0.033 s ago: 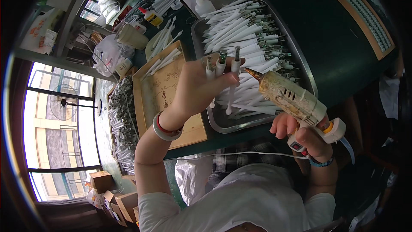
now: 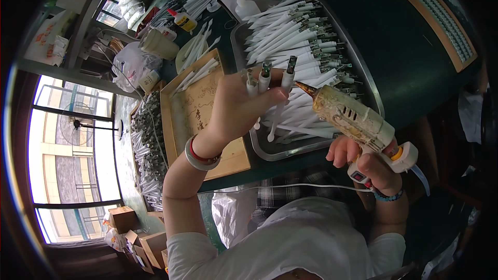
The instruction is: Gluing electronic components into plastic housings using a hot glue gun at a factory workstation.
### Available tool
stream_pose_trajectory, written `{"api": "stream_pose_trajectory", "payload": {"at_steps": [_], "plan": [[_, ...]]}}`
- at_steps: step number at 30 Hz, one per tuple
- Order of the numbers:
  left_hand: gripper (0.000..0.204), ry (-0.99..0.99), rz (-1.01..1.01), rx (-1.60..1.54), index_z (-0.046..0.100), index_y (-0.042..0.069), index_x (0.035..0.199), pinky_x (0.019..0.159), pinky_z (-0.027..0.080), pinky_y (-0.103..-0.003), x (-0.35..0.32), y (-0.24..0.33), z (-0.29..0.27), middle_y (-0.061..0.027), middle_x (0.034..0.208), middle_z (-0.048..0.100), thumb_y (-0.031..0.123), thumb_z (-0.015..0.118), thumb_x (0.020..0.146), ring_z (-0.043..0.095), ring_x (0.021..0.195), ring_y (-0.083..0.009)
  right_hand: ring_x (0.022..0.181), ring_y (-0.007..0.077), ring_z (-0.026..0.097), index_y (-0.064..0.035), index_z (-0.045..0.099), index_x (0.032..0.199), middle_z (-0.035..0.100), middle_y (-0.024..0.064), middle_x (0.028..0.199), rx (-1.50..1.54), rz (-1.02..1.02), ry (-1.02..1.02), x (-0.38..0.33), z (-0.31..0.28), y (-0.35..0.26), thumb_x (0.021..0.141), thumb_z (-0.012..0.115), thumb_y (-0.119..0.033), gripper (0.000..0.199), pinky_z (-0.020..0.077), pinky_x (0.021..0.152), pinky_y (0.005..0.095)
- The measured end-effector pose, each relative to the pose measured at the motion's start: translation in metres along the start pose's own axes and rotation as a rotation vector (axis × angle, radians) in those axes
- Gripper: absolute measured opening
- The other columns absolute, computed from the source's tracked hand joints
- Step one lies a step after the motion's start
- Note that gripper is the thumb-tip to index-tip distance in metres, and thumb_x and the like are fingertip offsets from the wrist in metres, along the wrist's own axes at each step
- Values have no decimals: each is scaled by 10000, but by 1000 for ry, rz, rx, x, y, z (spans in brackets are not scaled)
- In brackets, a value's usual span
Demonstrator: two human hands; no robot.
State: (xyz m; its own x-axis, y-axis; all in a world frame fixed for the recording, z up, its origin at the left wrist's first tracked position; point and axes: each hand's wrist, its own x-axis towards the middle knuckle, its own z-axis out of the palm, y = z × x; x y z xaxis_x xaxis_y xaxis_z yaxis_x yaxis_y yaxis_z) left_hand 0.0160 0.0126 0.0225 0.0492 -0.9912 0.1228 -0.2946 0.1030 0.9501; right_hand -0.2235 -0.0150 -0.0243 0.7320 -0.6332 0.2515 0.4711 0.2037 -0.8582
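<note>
My left hand is closed around several slim white plastic tubes, fanned apart, with small green circuit boards at their upper ends. The rightmost tube is pinched between thumb and fingers and leans, its rounded tip pointing down over the tray. In my right hand is a hot glue gun, cream-coloured and stained. Its brown nozzle points up-left, at or very near the rightmost tube; whether they touch I cannot tell. Behind both hands a metal tray holds a heap of similar white tubes.
A shallow wooden box with a few white tubes lies left of the tray. Beyond it stands a yellow glue bottle. A wooden frame with rows of small parts lies far right. The gun's white cord crosses before my body.
The rightmost tube in my left hand has tilted, its upper end to the right and its lower tip to the left. The other held tubes shifted slightly left. The glue gun has hardly moved.
</note>
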Motion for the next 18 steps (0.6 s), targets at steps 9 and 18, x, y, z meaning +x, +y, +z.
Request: {"api": "stream_pose_trajectory", "payload": {"at_steps": [9, 18], "plan": [[232, 31, 381, 334, 618, -19, 964, 658, 451, -239, -5, 2, -3, -91, 827, 613, -13, 635, 732, 588, 733, -139, 748, 211, 537, -40, 506, 820, 556, 99, 753, -62, 11, -5, -3, 3, -2, 812, 602, -346, 321, 451, 729, 371], [285, -16, 477, 332, 613, -12, 1005, 648, 467, -253, -4, 6, -1, -120, 860, 600, -71, 604, 726, 604, 750, -172, 735, 197, 537, -33, 504, 813, 542, 82, 727, -57, 25, 10, -7, 4, -5, 811, 601, -362, 342, 457, 720, 370]]}}
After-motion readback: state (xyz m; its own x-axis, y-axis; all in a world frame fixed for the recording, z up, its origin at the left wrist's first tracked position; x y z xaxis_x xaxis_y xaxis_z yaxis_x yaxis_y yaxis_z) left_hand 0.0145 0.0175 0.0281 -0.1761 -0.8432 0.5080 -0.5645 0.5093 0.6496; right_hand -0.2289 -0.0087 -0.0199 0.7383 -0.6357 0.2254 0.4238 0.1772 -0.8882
